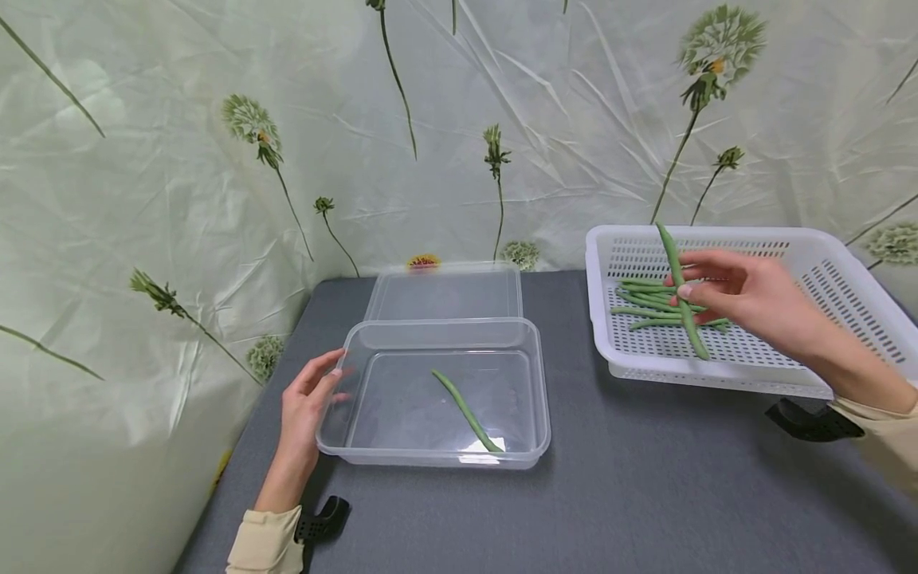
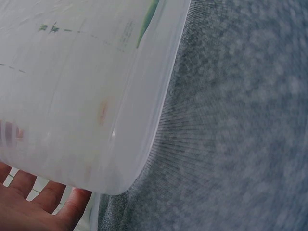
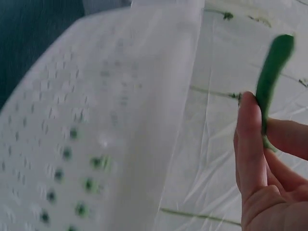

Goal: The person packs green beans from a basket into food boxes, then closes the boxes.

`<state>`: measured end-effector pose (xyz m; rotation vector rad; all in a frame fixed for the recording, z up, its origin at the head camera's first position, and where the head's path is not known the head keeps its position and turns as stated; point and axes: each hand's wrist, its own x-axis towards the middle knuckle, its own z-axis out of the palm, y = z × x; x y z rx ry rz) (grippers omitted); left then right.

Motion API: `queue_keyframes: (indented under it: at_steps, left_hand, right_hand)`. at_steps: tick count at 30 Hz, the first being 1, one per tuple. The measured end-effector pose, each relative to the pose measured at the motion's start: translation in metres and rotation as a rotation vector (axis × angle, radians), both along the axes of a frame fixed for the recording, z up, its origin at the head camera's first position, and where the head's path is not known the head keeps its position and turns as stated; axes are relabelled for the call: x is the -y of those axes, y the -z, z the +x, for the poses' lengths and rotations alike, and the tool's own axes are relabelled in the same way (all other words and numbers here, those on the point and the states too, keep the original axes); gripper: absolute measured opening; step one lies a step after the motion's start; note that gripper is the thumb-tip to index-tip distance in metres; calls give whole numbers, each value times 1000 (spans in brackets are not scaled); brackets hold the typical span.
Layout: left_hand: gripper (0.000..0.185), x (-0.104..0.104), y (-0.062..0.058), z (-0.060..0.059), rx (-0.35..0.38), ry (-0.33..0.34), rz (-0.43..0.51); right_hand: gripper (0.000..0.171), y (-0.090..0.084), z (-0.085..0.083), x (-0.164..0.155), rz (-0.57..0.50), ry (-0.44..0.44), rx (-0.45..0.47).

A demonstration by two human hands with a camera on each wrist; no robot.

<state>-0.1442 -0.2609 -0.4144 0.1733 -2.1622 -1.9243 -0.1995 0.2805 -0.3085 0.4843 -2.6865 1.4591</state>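
My right hand (image 1: pixel 760 299) pinches a green bean (image 1: pixel 681 291) between thumb and fingers, holding it up over the white perforated basket (image 1: pixel 717 373). In the right wrist view the same bean (image 3: pixel 274 67) sticks up past the fingertips. Several more green beans (image 1: pixel 649 299) lie on the basket's floor. At the left, my left hand (image 1: pixel 304 406) holds the side of a clear plastic container (image 1: pixel 430 458), thumb at the rim, other fingertips showing through the wall. A single green bean (image 1: pixel 466 410) lies slantwise inside it. The left wrist view shows the container's wall (image 2: pixel 96 144) close up beside the fingers.
A clear flat lid (image 1: pixel 448 291) lies behind the container. Both containers stand on a dark grey cloth-covered table (image 1: pixel 595 478), the basket to the right. A pale, flower-printed sheet (image 1: pixel 445 191) hangs behind and at the left.
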Motion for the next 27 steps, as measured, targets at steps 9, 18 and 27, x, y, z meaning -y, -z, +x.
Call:
queue_keyframes:
  at_steps: [9,18,27]
  left_hand:
    - [36,2,-1,-1,-9,15,25]
    - [36,1,0,0,-7,11,17]
    - [36,1,0,-1,-8,15,19]
  right_hand:
    - [43,14,15,24,-118,54,-8]
    - [43,18,20,55,-239,-72,16]
    - [44,23,24,91,-335,-199,62]
